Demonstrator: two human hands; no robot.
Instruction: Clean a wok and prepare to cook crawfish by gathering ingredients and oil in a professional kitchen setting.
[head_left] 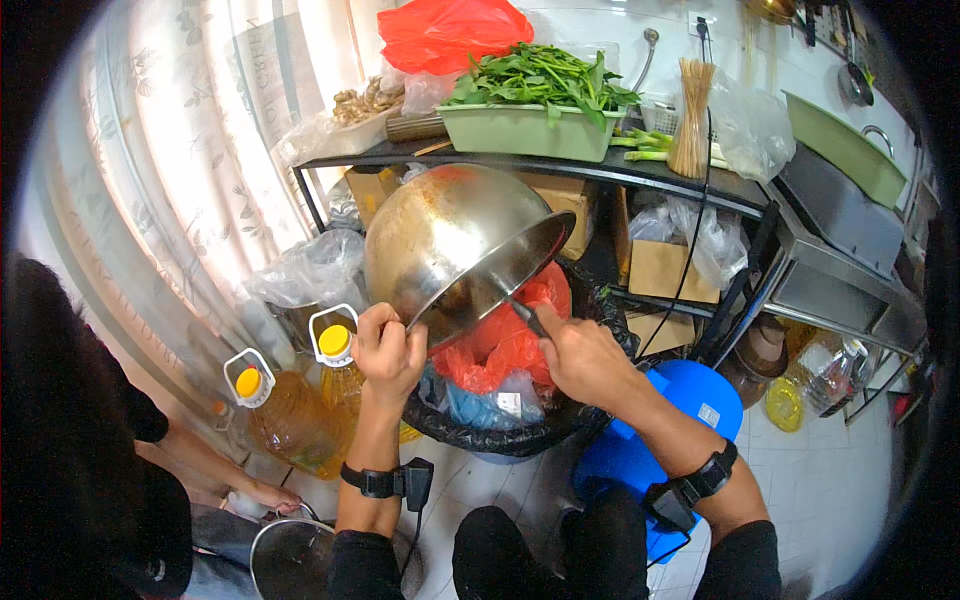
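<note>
My left hand (388,352) is closed on the near rim of a large metal bowl (455,225), which is tipped on its side with its mouth toward the right and down. Below the bowl stands a bin lined with a black bag (480,437), with red plastic (480,350) and pale bluish plastic (490,403) inside. My right hand (590,362) grips the dark handle of a tool (524,315) that points into the bowl's mouth. The tool's far end is mostly hidden, so its kind is unclear.
Behind, a dark shelf (700,190) bears a green tub of leafy greens (545,130) and wooden skewers (690,120). Yellow-capped oil jugs (285,420) stand left; a blue plastic container (690,400) is right. At lower left, another person's hand (275,495) is at a pot (290,560).
</note>
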